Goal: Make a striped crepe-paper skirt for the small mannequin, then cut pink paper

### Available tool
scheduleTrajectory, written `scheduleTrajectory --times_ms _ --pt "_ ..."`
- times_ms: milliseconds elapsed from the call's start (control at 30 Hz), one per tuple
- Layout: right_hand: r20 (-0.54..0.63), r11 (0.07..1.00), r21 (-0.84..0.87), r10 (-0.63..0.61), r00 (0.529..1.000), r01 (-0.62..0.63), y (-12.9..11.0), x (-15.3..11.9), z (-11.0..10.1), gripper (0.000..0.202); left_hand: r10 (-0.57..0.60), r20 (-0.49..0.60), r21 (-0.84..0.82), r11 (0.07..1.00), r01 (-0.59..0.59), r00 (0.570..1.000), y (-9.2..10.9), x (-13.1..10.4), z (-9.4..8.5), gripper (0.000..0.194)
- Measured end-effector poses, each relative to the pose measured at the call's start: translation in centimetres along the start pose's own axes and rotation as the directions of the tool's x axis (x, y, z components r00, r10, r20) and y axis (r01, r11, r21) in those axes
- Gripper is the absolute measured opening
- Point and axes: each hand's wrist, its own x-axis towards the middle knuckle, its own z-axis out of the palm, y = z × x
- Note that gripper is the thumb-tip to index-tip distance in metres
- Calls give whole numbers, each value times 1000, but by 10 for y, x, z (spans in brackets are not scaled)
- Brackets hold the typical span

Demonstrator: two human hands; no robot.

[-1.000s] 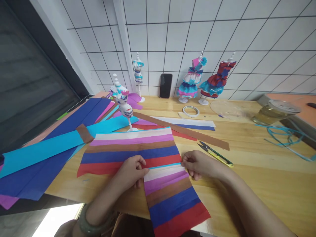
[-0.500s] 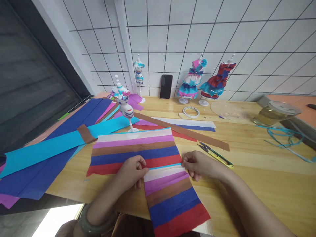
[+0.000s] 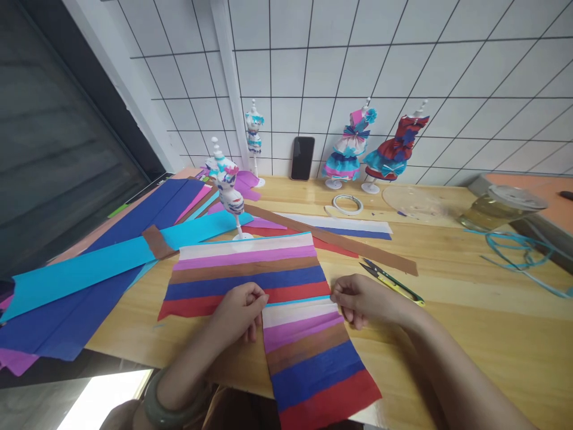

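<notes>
Tho the near striped sheet (image 3: 308,352) looks fully banded, can't tell if it's joined to the far striped sheet (image 3: 250,269) yet; L hand (image 3: 239,310) & R hand (image 3: 362,298) pinch the near one's far corners.

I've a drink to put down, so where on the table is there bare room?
Widest: the table right of the right arm, short of the snips and blue cord. Smaller: between the left arm, striped sheet and navy paper. Crowded: the left side, with overlapping strips around the near mannequin.
</notes>
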Motion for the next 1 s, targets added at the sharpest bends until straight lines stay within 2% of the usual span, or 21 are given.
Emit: scheduleTrajectory --times_ms 233,333,467,567,633,733,800,900,933,1000 --pt "1 1000 10 -21 1000 21 1 -1 -3 17 8 10 -29 1000 -7 1000 -3 0 -1 26" --pt "-16 999 5 -36 999 37 1 -1 -5 19 47 20 -85 995 -45 999 -4 -2 -2 30" --pt "-76 997 -1 -75 994 75 0 -3 -8 23 97 77 -171 982 -83 992 -3 -10 -5 34" --pt "-111 996 -14 -91 990 90 1 -3 -11 27 96 132 -173 982 -73 987 0 -16 -11 35" --pt "-131 995 -23 -102 986 100 4 -2 -12 29 114 120 -126 987 -99 986 3 -15 -18 35" --pt "-172 992 -56 -119 978 111 7 1 -12 30 235 -24 123 965 -230 972 10 -5 -29 31" --pt "-211 988 -101 -132 969 113 7 2 -12 29 381 -137 407 863 -299 914 16 5 -34 28" --pt "-259 974 -203 -157 953 105 7 0 -16 24 571 -159 744 605 -282 805 24 24 -37 29" --pt "-272 965 -242 -163 949 96 7 -1 -18 23 600 -138 806 531 -263 788 26 29 -37 30" --pt "-302 950 -308 -156 941 59 8 -4 -24 21 618 -85 883 410 -229 781 30 41 -35 33"
